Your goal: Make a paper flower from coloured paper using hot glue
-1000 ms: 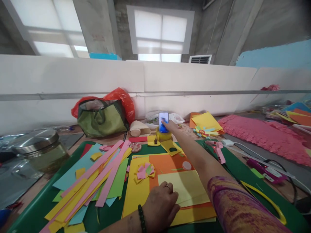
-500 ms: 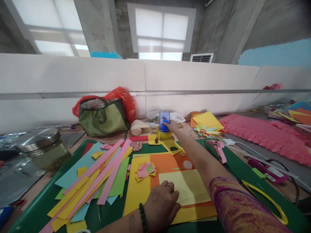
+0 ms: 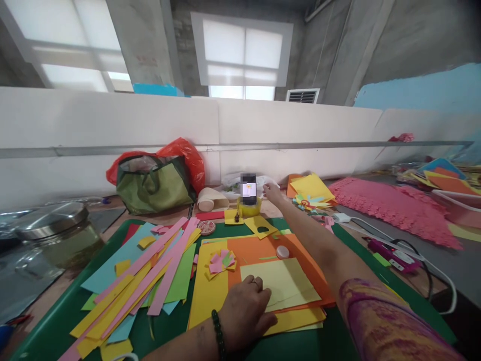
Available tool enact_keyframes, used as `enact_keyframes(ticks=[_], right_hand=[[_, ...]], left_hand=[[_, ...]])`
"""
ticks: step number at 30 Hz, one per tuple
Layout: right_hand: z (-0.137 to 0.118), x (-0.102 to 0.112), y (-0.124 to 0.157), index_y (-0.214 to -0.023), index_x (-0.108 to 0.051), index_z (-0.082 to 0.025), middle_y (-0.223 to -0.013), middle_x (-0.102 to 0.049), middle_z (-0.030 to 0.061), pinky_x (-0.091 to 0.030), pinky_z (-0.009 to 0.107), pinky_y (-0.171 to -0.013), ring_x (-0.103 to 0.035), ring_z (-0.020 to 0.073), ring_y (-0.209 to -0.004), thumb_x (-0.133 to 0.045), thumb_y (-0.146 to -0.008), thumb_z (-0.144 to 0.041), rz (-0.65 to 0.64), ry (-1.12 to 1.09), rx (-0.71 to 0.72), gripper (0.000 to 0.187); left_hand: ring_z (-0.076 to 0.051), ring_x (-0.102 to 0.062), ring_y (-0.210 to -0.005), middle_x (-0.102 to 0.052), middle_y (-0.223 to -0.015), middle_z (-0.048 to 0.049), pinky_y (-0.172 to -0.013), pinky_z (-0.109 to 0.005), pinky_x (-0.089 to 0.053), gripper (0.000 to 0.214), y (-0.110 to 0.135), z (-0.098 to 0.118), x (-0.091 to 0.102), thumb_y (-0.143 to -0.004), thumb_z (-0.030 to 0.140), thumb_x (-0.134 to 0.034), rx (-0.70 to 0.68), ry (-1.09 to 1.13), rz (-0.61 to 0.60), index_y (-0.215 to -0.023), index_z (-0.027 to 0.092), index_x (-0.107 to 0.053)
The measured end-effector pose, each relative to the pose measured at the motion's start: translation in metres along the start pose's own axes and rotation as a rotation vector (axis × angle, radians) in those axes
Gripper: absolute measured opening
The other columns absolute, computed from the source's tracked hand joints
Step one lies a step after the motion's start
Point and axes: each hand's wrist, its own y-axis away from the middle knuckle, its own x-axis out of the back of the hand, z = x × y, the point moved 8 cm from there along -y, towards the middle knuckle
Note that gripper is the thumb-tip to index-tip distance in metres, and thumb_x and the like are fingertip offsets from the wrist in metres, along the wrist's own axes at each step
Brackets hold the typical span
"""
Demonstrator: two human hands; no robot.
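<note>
My left hand (image 3: 246, 312), with a dark green bead bracelet and a ring, rests on the pale yellow paper sheet (image 3: 281, 286). Its fingers curl under, hiding whatever may be beneath them. My right hand (image 3: 273, 194) is stretched forward, just right of the phone (image 3: 248, 189), apart from it and holding nothing, fingers slightly apart. The phone stands upright against a yellow roll of tape (image 3: 251, 206), its dark screen showing a small bright picture. Left of the pale sheet lies a pink and yellow paper flower (image 3: 221, 263) on yellow and orange sheets.
Coloured paper strips (image 3: 150, 281) cover the green mat's left side. A glass jar (image 3: 60, 240) stands far left, near a green bag (image 3: 154, 183). To the right are a pink glue gun (image 3: 327, 221), a purple power strip (image 3: 393, 255) and a pink cloth (image 3: 391, 205).
My right hand has drawn back from the phone to its right. The phone's screen has gone from blue to dark with a small picture. My left hand stays on the paper.
</note>
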Motion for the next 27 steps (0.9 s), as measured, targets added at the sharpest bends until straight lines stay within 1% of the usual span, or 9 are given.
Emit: enact_keyframes(ticks=[5,9,11,12,15,18,21,24,27], right_hand=[[-0.033,0.033,0.047,-0.099,-0.063,-0.013,-0.092,-0.066,0.0043,-0.051,0.029,-0.070,-0.063,0.0144,-0.078,-0.049,-0.094,-0.032,-0.113,0.081,0.096,0.024],[-0.055,0.044,0.143,-0.075,-0.067,-0.017,-0.071,-0.066,0.0003,-0.044,0.025,-0.064,-0.060,0.0142,-0.068,-0.062,-0.081,-0.029,-0.367,0.161,0.242,0.014],[-0.055,0.042,0.201,-0.078,-0.069,-0.019,-0.077,-0.069,0.0018,-0.043,0.027,-0.066,-0.061,0.0173,-0.072,-0.069,-0.073,-0.029,-0.512,0.216,0.290,0.012],[-0.052,0.037,0.230,-0.088,-0.070,-0.019,-0.091,-0.070,0.0047,-0.043,0.028,-0.071,-0.062,0.0204,-0.082,-0.068,-0.074,-0.032,-0.612,0.305,0.330,0.019],[-0.027,0.028,0.282,-0.108,-0.064,-0.017,-0.111,-0.065,0.0112,-0.043,0.032,-0.077,-0.060,0.0265,-0.099,-0.070,-0.072,-0.034,-0.693,0.518,0.256,0.041],[-0.004,0.025,0.293,-0.102,-0.063,-0.016,-0.100,-0.065,0.0090,-0.040,0.028,-0.067,-0.060,0.0240,-0.089,-0.072,-0.067,-0.032,-0.635,0.590,0.138,0.040],[0.013,0.021,0.291,-0.088,-0.064,-0.018,-0.082,-0.065,0.0027,-0.033,0.024,-0.056,-0.058,0.0177,-0.073,-0.071,-0.065,-0.030,-0.648,0.514,0.045,0.027],[0.018,0.021,0.291,-0.071,-0.062,-0.017,-0.079,-0.063,0.0018,-0.030,0.023,-0.054,-0.055,0.0149,-0.069,-0.069,-0.065,-0.028,-0.654,0.449,0.054,0.014],[0.014,0.026,0.294,-0.073,-0.062,-0.017,-0.081,-0.064,0.0028,-0.032,0.023,-0.056,-0.056,0.0146,-0.070,-0.062,-0.069,-0.022,-0.602,0.446,0.087,0.006]], left_hand=[[-0.025,-0.056,-0.093,-0.063,-0.096,-0.0090,-0.071,-0.032,-0.048,0.023,0.000,0.002,0.006,-0.082,0.040,-0.059,0.010,-0.017,-0.026,-0.090,0.018,-0.062],[-0.024,-0.057,-0.094,-0.064,-0.097,-0.0092,-0.072,-0.031,-0.048,0.020,0.002,0.005,0.013,-0.084,0.034,-0.055,0.001,-0.034,-0.007,-0.090,0.017,-0.064],[-0.024,-0.058,-0.093,-0.064,-0.095,-0.0091,-0.071,-0.031,-0.048,0.018,0.003,0.006,0.014,-0.085,0.032,-0.053,-0.003,-0.050,0.005,-0.088,0.017,-0.064],[-0.024,-0.058,-0.092,-0.064,-0.094,-0.0091,-0.070,-0.031,-0.048,0.018,0.003,0.006,0.013,-0.085,0.031,-0.053,-0.008,-0.060,0.008,-0.085,0.017,-0.064],[-0.023,-0.059,-0.088,-0.064,-0.091,-0.0091,-0.068,-0.030,-0.047,0.021,0.002,0.007,0.014,-0.086,0.032,-0.052,-0.022,-0.081,0.021,-0.081,0.017,-0.065],[-0.022,-0.059,-0.086,-0.064,-0.090,-0.0088,-0.067,-0.030,-0.045,0.021,0.002,0.008,0.015,-0.085,0.033,-0.053,-0.021,-0.085,0.023,-0.079,0.017,-0.065],[-0.022,-0.059,-0.087,-0.065,-0.090,-0.0082,-0.065,-0.029,-0.044,0.020,0.004,0.007,0.018,-0.084,0.033,-0.054,0.000,-0.076,0.018,-0.079,0.018,-0.066],[-0.022,-0.059,-0.087,-0.065,-0.090,-0.0077,-0.064,-0.029,-0.043,0.018,0.005,0.005,0.020,-0.083,0.033,-0.056,0.026,-0.045,0.019,-0.081,0.019,-0.066],[-0.022,-0.060,-0.088,-0.066,-0.092,-0.0071,-0.065,-0.028,-0.043,0.015,0.005,0.002,0.021,-0.082,0.032,-0.058,0.042,-0.004,0.034,-0.085,0.019,-0.067]])
